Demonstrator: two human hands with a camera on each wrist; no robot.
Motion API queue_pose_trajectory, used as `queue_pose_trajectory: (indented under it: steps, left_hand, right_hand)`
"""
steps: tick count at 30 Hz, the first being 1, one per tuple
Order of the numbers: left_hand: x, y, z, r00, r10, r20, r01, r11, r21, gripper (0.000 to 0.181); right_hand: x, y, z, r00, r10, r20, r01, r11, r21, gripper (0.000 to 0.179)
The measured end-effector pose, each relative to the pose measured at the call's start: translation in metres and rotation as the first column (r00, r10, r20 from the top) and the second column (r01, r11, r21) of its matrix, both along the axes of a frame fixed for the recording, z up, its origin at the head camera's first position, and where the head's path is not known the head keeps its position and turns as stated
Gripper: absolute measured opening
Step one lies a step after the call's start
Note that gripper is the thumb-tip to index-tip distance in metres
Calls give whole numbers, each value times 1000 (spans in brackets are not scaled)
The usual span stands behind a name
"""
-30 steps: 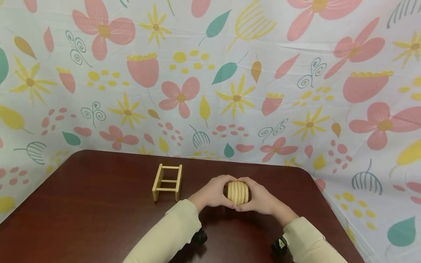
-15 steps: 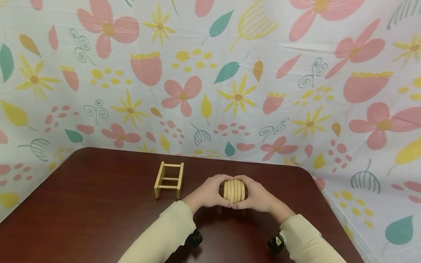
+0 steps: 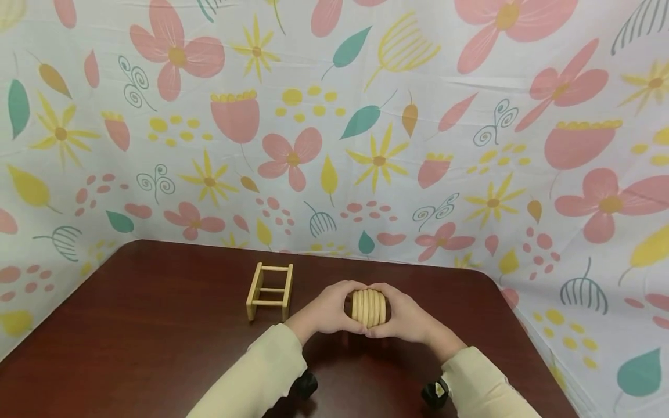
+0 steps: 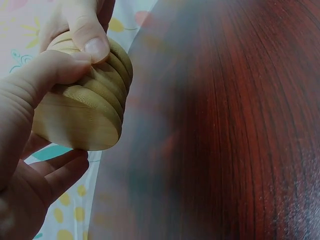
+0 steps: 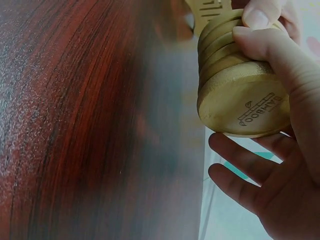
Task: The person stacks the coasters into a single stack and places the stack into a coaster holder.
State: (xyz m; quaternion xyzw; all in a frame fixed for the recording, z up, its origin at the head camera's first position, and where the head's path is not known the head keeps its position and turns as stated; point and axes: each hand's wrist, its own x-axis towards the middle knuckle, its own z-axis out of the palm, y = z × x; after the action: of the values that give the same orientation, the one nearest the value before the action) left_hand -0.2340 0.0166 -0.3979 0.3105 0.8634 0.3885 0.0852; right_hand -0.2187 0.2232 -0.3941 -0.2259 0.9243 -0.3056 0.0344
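Observation:
Both hands hold a stack of round bamboo coasters [image 3: 369,308] on edge, raised over the table. My left hand [image 3: 330,307] grips the stack from the left, my right hand [image 3: 405,313] from the right. In the left wrist view, the two thumbs meet over the ribbed rims of the coasters [image 4: 102,85], and one plain face shows. The right wrist view shows the opposite face of the coasters [image 5: 245,107], stamped BAMBOO. To the left on the table stands a small bamboo coaster rack [image 3: 269,303] with crossbars.
A dark red-brown wooden table [image 3: 157,348] has rounded far corners. Behind it hangs a white cloth [image 3: 324,116] printed with flowers and leaves. In the right wrist view, a bamboo piece with cut-out letters [image 5: 210,10] shows behind the stack.
Both hands have shifted slightly left with the coaster stack between them. The view has moved a little; the rack stays on the table.

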Motion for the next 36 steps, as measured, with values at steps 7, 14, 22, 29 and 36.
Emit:
queue_pose_trajectory:
  steps: [7,14,22,29,36]
  left_hand:
    - [0,-2,3,1000,-7,-9,7,1000,-2,76]
    - [0,-3,11,1000,-7,-27,7,1000,-13,76]
    - [4,-5,7,1000,13,2,-13,1000,-17,76]
    - [9,-7,4,1000,12,-3,-12,1000,-16,76]
    - [6,-7,8,1000,15,-9,-15,1000,-12,76]
  right_hand:
    - [-2,-1,0,999,12,-30,-12,1000,3,83]
    - [-2,-2,6,1000,6,-22,-6,1000,6,84]
    - [2,-5,4,1000,18,-20,-18,1000,-7,82]
    - [6,-7,0,999,22,-27,-23,1000,-9,83]
    - [2,-8,4,999,23,-33,-23,1000,6,83]
